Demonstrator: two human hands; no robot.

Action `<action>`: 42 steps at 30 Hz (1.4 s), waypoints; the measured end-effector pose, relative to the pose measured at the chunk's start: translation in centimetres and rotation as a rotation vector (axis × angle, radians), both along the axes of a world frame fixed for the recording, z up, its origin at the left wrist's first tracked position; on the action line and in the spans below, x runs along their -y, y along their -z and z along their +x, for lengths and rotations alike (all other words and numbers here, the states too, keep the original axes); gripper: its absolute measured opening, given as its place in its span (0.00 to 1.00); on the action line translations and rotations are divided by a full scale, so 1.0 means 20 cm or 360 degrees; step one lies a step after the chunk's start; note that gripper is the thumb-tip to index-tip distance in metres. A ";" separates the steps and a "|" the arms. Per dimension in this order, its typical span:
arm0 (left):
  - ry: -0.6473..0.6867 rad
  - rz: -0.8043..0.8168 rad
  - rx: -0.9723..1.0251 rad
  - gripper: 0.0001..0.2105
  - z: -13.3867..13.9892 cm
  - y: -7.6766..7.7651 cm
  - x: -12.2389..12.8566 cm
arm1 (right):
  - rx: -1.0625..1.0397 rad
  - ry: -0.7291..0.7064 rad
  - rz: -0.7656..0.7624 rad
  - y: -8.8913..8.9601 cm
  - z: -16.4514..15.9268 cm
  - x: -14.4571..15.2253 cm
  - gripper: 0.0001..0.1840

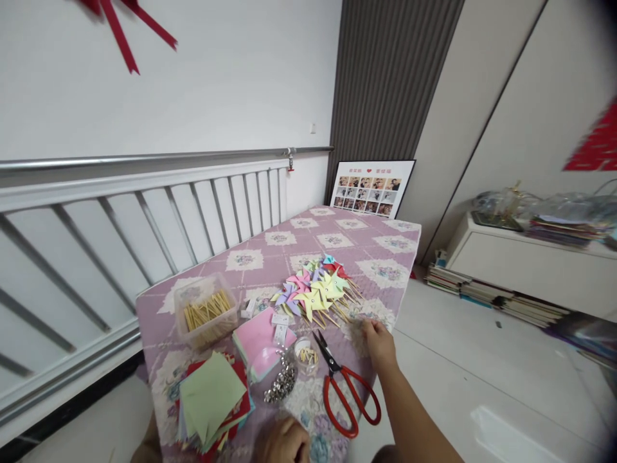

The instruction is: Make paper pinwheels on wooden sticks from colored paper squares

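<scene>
My right hand (378,344) rests on the flowered tablecloth at the table's right edge, its fingers curled. Anything inside them is hidden. At the bottom edge my left hand (284,442) is closed in a loose fist, and its contents do not show. Beyond both hands lies a pile of paper pinwheels (315,289) on wooden sticks, in several colours. Red-handled scissors (344,386) lie between my hands, blades slightly apart. Next to them are a small round tub (307,357) of short wooden pieces and a heap of metal fasteners (282,382). Green paper squares (212,392) top a stack near my left hand.
A clear plastic box (206,312) of wooden sticks stands at the table's left. Pink paper (260,334) carries small white boxes (280,326). A white radiator (202,212) runs along the left wall. At the far end leans a framed photo board (371,186).
</scene>
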State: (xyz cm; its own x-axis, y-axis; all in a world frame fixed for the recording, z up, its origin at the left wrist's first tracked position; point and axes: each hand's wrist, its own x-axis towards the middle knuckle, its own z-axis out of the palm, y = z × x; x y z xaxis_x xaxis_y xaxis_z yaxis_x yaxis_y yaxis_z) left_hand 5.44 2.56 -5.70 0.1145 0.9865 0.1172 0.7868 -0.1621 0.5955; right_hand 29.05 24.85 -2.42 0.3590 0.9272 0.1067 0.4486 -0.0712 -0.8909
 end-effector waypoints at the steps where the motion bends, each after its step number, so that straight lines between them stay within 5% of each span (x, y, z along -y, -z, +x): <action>1: 0.0011 0.0000 0.0006 0.12 0.00 0.00 0.00 | -0.0003 -0.0015 -0.0037 0.00 0.00 0.01 0.20; 10: -0.0054 0.0094 0.0077 0.10 -0.01 -0.17 0.08 | 0.0126 -0.0305 -0.0335 -0.05 -0.12 0.17 0.13; 19: -0.0064 0.0107 0.0096 0.09 -0.03 -0.19 0.08 | 0.0293 -0.0335 -0.0221 -0.09 -0.15 0.24 0.10; 28: -0.0078 0.0253 0.0361 0.10 -0.05 -0.18 0.12 | 0.0368 -0.0325 -0.0199 -0.07 -0.15 0.23 0.20; 36: -0.0479 0.0528 0.0138 0.11 -0.41 -0.41 0.27 | 0.0450 -0.0336 -0.0298 -0.08 -0.16 0.22 0.20; 42: -0.0843 0.0465 -0.0402 0.22 -0.65 -0.38 0.21 | 0.0501 -0.0348 -0.0322 -0.08 -0.16 0.21 0.21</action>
